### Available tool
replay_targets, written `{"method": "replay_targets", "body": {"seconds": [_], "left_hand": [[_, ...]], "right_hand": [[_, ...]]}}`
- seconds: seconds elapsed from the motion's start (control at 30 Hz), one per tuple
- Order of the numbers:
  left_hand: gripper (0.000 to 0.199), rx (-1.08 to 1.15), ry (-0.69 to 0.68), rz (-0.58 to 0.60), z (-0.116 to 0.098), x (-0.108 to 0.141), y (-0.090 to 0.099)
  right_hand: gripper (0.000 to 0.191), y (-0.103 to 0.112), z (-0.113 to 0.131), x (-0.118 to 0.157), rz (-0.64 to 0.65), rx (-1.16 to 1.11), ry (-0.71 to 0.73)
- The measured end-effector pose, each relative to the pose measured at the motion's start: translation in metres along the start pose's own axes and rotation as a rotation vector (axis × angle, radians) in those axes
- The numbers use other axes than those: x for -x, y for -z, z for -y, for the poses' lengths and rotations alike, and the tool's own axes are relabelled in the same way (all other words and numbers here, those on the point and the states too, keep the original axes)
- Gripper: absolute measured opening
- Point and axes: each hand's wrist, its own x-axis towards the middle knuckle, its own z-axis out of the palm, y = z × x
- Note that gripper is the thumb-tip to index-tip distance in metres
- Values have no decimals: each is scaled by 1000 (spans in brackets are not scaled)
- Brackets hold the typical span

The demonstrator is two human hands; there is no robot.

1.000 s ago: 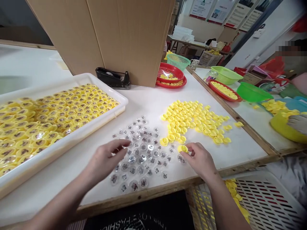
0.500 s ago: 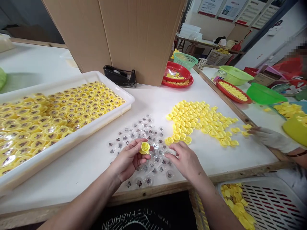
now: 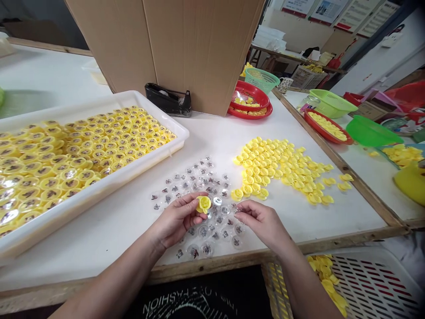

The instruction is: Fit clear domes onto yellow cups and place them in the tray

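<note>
My left hand holds a small round yellow cup between thumb and fingers, its hollow side up. To its right, my right hand has thumb and fingertips pinched on a small clear disc with a dark print. Under and around both hands lie many clear printed discs on the white table. Beyond my right hand spreads a pile of yellow cups. A white tray at the left is filled with yellow cups that bear printed discs.
A black tape dispenser stands before a large cardboard box. Red plates and a green basket are behind. A wooden strip divides the table. Below the right edge is a white basket.
My right hand's fingers have closed on a clear disc. The other person's hand at the right has left the view. The view has shifted slightly.
</note>
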Motion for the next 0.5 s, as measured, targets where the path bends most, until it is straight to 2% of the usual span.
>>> {"method": "replay_targets", "body": {"seconds": [0.3, 0.4, 0.5], "left_hand": [[31, -52, 12, 48, 5, 1, 1], [33, -73, 10, 60, 6, 2, 1], [33, -96, 5, 74, 6, 2, 1]], "right_hand": [[15, -9, 16, -6, 61, -190, 32], [23, -9, 30, -5, 134, -279, 52], [22, -9, 43, -7, 253, -299, 141]]}}
